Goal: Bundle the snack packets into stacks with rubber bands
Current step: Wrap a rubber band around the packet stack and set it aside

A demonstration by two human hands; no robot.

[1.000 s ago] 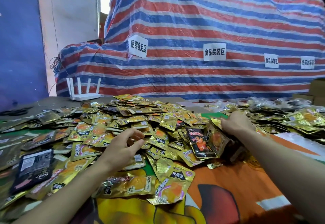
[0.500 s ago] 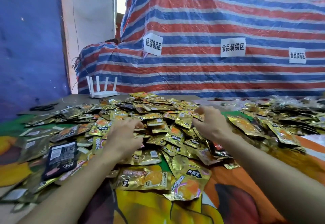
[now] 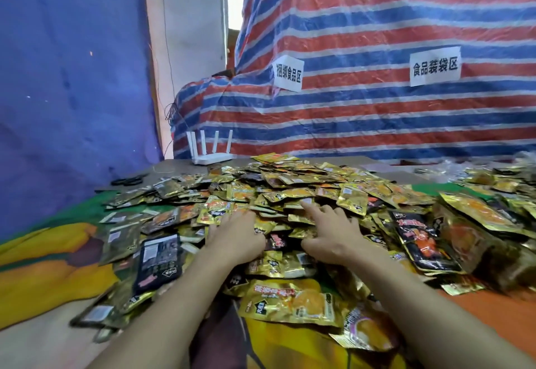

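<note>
Head view: the heap of snack packets (image 3: 290,189), mostly gold foil, lies on the table in front of the white router (image 3: 210,151) and spreads out to the right of it.

Both hands rest on the near slope of the heap, on the side away from the router. The left hand (image 3: 235,238) lies palm down and flat on the packets, its fingers straight and close together. Its fingertips reach in among the foil edges, and I cannot tell whether they grip anything. The right hand (image 3: 333,232) is just beside it, further to the right of the router. It is also palm down, with fingers fanned apart and the forefinger stretched out, touching a gold packet. Neither hand lifts a packet.

A large gold packet (image 3: 290,302) lies nearer the person than the hands, between the forearms. A black packet with a red picture (image 3: 417,241) lies right of the right hand. Behind the router hangs a red, white and blue striped tarp (image 3: 377,20).
</note>
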